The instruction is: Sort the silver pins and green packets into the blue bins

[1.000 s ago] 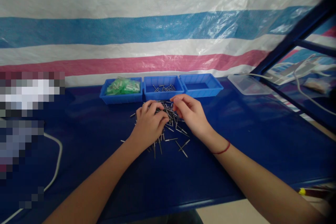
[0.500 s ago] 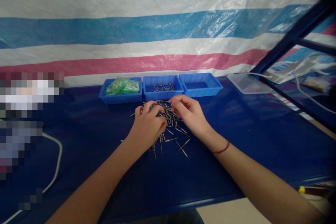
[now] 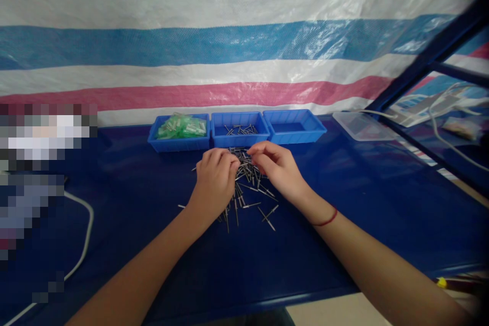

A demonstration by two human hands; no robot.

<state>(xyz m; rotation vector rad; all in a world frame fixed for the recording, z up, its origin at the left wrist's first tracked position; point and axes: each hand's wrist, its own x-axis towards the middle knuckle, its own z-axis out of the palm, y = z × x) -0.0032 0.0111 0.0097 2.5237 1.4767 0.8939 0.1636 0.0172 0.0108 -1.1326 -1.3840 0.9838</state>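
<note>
A loose pile of metal blind rivets (image 3: 250,170) lies on the blue table, with several strays at its near side. My left hand (image 3: 216,175) is over the left part of the pile, its thumb and fingers drawn together; whatever is between the tips is too small to make out. On the pile's right side, my right hand (image 3: 278,165) has its fingers curled, thumb close to the index finger, and I cannot make out what they hold. Just behind the hands, the middle blue bin (image 3: 240,139) contains several rivets.
The left blue bin (image 3: 179,144) holds green-and-clear plastic packets (image 3: 182,126). A right blue bin (image 3: 296,136) adjoins the middle one. Farther right are a clear plastic lid (image 3: 364,126) and a dark metal frame (image 3: 416,61). A white cable (image 3: 89,224) runs along the left.
My left hand's fingers have drawn together from a more spread, curled pose. My right hand has stayed in nearly the same place. The whole view has shifted slightly.
</note>
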